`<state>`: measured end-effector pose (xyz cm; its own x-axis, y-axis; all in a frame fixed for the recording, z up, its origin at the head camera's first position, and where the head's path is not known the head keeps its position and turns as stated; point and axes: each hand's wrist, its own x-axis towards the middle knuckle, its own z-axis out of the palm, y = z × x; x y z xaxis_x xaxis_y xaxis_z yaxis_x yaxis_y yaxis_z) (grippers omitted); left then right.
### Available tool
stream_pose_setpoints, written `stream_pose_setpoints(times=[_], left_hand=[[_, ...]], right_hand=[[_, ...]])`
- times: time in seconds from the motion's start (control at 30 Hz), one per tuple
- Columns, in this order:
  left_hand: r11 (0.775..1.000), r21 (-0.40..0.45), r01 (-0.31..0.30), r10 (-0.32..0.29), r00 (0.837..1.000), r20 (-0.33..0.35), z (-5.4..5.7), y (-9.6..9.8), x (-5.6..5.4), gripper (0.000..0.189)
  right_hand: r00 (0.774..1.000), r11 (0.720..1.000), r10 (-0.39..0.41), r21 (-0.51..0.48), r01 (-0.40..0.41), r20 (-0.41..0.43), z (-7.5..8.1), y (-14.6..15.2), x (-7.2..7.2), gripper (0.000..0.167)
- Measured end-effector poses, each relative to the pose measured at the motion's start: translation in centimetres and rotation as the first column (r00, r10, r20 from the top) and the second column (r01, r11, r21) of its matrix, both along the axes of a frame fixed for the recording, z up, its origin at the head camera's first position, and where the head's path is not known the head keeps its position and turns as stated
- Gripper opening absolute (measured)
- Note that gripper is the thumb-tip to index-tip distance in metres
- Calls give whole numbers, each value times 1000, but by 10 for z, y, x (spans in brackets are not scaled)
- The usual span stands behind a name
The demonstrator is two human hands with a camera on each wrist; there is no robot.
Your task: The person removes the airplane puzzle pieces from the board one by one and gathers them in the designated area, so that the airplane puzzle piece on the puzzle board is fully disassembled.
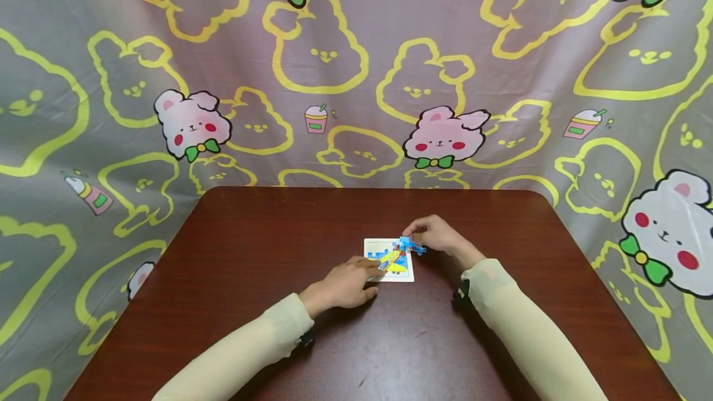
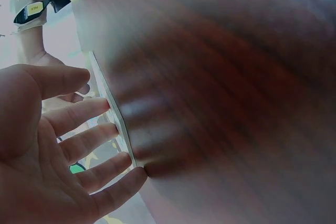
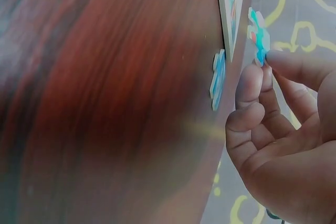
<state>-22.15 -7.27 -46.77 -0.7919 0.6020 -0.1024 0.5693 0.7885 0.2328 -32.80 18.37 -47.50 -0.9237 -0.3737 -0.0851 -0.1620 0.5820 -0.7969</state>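
Observation:
A jigsaw puzzle board (image 1: 413, 274) with a white frame lies on the table, its picture showing yellow and blue. My left hand (image 1: 346, 281) rests at the board's left side, fingers extended; in the left wrist view the fingertips (image 2: 122, 162) lie along the board's edge. Over the board's upper right corner, my right hand (image 1: 441, 235) pinches a blue puzzle piece (image 3: 258, 38) between thumb and fingers. Another blue puzzle piece (image 3: 218, 81) lies on the table just right of the board.
The dark brown wooden table (image 1: 267, 234) has rounded far corners. Behind it and at both sides hangs a grey curtain (image 1: 356, 104) printed with cartoon animals. Each wrist wears a black strap (image 1: 462, 293).

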Motion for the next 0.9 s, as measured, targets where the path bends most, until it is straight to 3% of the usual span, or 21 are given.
stream_pose_setpoints(times=[0.9], left_hand=[[1000, 7, 10, -10, 1000, -12, 0, 0, 2, 43]], right_hand=[[992, 995, -87, 67, 81, 94, 4, 54, 3, 16]])
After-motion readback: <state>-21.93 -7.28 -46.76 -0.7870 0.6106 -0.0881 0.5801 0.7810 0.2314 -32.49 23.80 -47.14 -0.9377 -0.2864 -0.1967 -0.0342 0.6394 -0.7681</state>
